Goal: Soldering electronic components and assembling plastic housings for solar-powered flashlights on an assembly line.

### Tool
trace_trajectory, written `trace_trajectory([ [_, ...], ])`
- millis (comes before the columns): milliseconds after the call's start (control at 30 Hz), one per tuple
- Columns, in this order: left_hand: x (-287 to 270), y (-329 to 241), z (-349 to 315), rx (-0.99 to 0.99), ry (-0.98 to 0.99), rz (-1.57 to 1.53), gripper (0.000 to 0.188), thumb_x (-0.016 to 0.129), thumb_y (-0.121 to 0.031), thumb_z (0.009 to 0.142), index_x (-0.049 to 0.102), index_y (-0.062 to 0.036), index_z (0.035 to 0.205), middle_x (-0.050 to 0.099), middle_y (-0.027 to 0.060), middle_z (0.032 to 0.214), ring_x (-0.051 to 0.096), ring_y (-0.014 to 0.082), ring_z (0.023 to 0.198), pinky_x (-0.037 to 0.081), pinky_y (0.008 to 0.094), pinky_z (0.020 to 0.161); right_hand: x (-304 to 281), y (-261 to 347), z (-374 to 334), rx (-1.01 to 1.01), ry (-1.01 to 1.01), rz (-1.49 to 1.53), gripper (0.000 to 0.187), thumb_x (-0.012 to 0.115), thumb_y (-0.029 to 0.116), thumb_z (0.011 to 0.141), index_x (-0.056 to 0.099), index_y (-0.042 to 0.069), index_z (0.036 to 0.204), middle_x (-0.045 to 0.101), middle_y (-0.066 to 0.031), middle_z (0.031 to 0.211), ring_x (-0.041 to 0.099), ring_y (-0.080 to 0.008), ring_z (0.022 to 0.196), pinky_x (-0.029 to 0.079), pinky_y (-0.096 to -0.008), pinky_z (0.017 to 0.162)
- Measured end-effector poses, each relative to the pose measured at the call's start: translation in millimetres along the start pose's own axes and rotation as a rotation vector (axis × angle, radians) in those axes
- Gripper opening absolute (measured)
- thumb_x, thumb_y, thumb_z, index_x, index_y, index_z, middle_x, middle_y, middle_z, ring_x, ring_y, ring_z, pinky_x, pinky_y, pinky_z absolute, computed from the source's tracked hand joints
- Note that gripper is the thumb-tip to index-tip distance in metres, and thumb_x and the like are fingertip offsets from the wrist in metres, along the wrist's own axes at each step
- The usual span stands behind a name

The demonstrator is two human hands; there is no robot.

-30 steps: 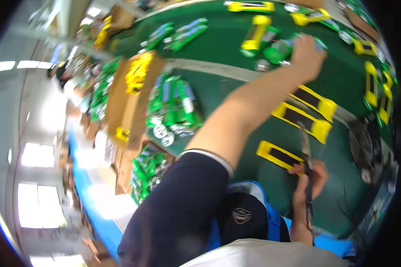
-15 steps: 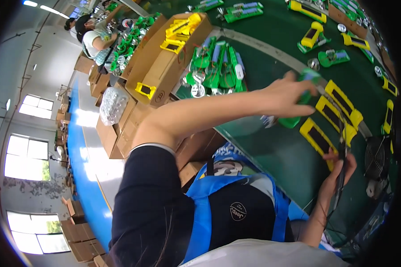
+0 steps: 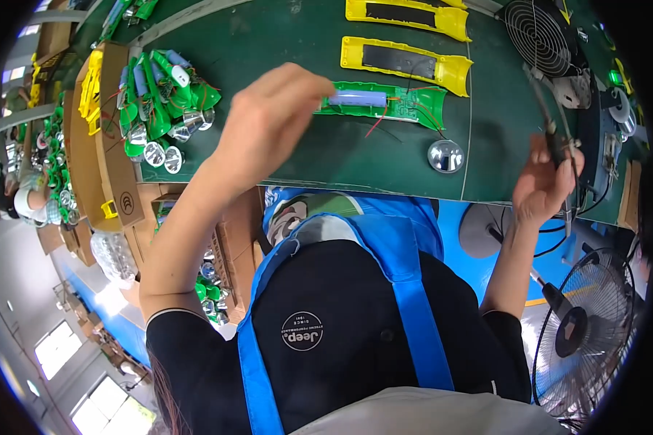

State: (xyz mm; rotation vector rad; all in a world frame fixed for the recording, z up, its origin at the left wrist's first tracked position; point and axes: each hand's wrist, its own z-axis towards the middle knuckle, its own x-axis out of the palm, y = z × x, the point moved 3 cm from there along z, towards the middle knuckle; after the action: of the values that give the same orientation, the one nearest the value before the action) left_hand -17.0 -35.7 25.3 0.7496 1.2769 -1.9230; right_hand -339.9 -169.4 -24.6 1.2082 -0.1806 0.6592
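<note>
A green flashlight half-shell (image 3: 433,110) lies on the bench in front of me, with a blue battery cell (image 3: 360,98), a small circuit board and thin red and black wires inside. My left hand (image 3: 272,116) has its fingers pinched at the shell's left end; the fingertips are partly hidden there. A round silver reflector (image 3: 445,156) sits just below the shell's right end. Further right, my right hand (image 3: 544,181) grips a soldering iron (image 3: 556,146) by its dark handle, pointing away from me. Yellow shell halves (image 3: 453,74) lie beyond the green one.
At the left stand a pile of green shells with reflectors (image 3: 154,94) and a cardboard box (image 3: 116,170) of yellow parts. A small black fan (image 3: 535,36) is at the far right of the bench, a larger fan (image 3: 573,333) below its edge. People work at far left.
The view has turned toward the bench. My left hand has brought the green shell down in front of me, nearer than the yellow halves. My right hand still grips the soldering iron.
</note>
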Motion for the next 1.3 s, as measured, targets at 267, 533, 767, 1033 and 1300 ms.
trace_trajectory([
  [267,49.3,-12.9,49.7,0.511,0.417,0.060,0.013,0.058,-0.012,0.070,0.058,-0.0074,0.081,0.049,0.0060,0.089,0.052,0.0226,0.085,0.046,0.0312,0.070,17.4,-17.9,-20.2,0.285,-0.041,0.008,0.016,0.051,0.020,0.087,0.045,0.006,0.091,0.051,-0.0086,0.078,0.043,-0.0138,0.069,0.035,-0.0306,0.073],
  [533,63.1,-8.0,42.9,-0.185,0.062,-0.456,0.017,0.067,-0.002,0.071,0.060,-0.0055,0.085,0.058,0.0035,0.073,0.054,0.0234,0.067,0.046,0.0348,0.063,33.1,-21.6,-18.9,0.362,-0.051,-0.166,0.015,0.050,0.019,0.088,0.046,0.005,0.090,0.049,-0.0096,0.077,0.043,-0.0143,0.069,0.034,-0.0274,0.065],
  [767,59.5,-12.4,39.3,0.113,-0.036,-0.190,0.021,0.066,0.004,0.065,0.058,-0.0029,0.083,0.056,0.0071,0.090,0.056,0.0247,0.080,0.047,0.0312,0.066,36.7,-18.9,-14.6,0.406,-0.040,-0.342,0.020,0.054,0.021,0.085,0.046,0.003,0.084,0.053,-0.0102,0.069,0.046,-0.0119,0.059,0.040,-0.0374,0.088],
  [1033,59.5,-27.4,50.8,-0.119,0.166,0.047,0.014,0.060,0.005,0.065,0.052,-0.0018,0.073,0.052,0.0097,0.085,0.052,0.0293,0.080,0.044,0.0370,0.069,54.8,-20.4,-12.4,0.411,0.028,-0.562,0.022,0.056,0.022,0.083,0.046,0.002,0.081,0.050,-0.0043,0.057,0.049,-0.0097,0.052,0.028,-0.0474,0.106],
  [1300,58.9,-29.1,56.7,-0.131,0.221,0.076,0.010,0.059,0.003,0.065,0.052,-0.0005,0.071,0.052,0.0108,0.083,0.052,0.0308,0.080,0.044,0.0377,0.070,48.0,-21.2,-11.4,0.380,0.157,-0.526,0.017,0.060,0.015,0.082,0.051,0.001,0.087,0.058,-0.0036,0.062,0.055,-0.0082,0.058,0.030,-0.0418,0.105],
])
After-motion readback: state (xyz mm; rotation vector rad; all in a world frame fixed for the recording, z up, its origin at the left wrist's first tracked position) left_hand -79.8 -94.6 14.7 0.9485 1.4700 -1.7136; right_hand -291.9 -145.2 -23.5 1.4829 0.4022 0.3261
